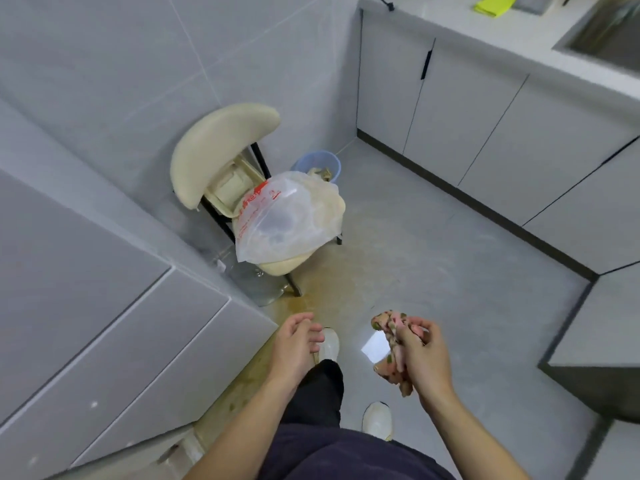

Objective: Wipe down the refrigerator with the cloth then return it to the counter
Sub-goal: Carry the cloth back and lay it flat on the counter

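My right hand is closed around a crumpled cloth with a pink and green pattern, held over the floor at lower centre. My left hand hangs beside it with loose, slightly curled fingers and nothing in it. A grey refrigerator with drawer-like door panels fills the lower left, close to my left hand. The pale counter runs along the top right above grey cabinet doors.
A cream chair carrying a translucent plastic bag stands against the tiled wall, with a blue bin behind it. A sink and a yellow cloth are on the counter. A yellowish stain marks the floor by the refrigerator.
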### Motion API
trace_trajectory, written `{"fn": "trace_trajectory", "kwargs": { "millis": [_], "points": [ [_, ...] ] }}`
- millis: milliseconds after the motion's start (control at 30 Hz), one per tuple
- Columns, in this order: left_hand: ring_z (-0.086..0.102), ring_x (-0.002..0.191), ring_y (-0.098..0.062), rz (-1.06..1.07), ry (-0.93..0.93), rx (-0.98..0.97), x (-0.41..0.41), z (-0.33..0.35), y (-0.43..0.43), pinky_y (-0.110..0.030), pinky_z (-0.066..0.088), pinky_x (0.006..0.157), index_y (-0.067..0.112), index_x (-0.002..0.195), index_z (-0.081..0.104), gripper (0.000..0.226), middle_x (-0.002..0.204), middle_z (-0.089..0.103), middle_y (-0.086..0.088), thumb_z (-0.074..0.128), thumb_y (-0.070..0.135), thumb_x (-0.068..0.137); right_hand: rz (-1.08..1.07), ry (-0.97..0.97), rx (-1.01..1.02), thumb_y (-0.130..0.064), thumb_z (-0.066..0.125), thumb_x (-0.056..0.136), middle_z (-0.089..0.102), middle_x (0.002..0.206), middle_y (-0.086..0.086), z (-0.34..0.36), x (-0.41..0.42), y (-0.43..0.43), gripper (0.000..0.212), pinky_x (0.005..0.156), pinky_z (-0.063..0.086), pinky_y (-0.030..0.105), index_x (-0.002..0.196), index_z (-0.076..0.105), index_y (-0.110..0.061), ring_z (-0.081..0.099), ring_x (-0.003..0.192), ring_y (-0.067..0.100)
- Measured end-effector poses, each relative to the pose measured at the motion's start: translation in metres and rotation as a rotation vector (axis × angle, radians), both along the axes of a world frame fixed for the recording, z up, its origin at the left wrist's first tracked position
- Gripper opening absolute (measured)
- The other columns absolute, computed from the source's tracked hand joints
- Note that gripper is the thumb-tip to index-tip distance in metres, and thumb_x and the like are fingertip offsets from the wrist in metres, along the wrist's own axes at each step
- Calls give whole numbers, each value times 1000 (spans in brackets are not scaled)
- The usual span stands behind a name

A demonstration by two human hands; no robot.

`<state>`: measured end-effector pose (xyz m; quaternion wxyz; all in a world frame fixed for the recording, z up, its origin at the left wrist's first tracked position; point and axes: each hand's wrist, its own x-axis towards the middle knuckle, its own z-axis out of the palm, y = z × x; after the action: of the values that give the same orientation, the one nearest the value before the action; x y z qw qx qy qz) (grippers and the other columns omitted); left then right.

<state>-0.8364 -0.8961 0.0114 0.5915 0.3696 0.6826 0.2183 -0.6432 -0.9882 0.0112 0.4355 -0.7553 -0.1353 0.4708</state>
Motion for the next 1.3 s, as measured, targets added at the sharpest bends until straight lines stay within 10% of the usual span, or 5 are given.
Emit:
{"fn": "trace_trajectory", "kwargs": {
  "millis": [700, 967, 1167, 1300],
  "points": [
    [73, 92, -28, -503, -29, 54, 158, 3, 279, -40, 60, 82, 11, 117, 67, 23, 103, 74, -12, 45, 11, 109, -535, -80, 78, -34, 66, 102, 62, 55, 16, 10, 103, 202, 16, 40, 44, 29, 111, 57, -25, 66, 52, 40],
    [73, 95, -28, -460, -11, 55, 242, 4, 348, -35, 59, 79, 12, 114, 66, 23, 104, 74, -12, 44, 11, 109, -429, -16, 99, -23, 62, 105, 60, 76, 45, 23, 208, 288, 9, 30, 33, 24, 113, 58, -22, 64, 48, 43],
    [72, 93, -20, -504, 109, 132, 323, 7, 400, -45, 62, 90, 23, 108, 69, 21, 99, 74, -3, 49, 15, 107, -314, -82, 86, -21, 56, 106, 58, 55, 22, 35, 301, 353, 6, 37, 35, 28, 111, 55, -22, 61, 39, 31],
    [70, 92, -19, -517, 86, 135, 382, 13, 432, -28, 57, 78, 18, 111, 67, 21, 104, 72, -5, 47, 12, 108, -307, -76, 71, -20, 57, 106, 56, 50, 19, 35, 344, 387, 6, 33, 35, 24, 111, 55, -18, 64, 41, 34]
  ]
}}
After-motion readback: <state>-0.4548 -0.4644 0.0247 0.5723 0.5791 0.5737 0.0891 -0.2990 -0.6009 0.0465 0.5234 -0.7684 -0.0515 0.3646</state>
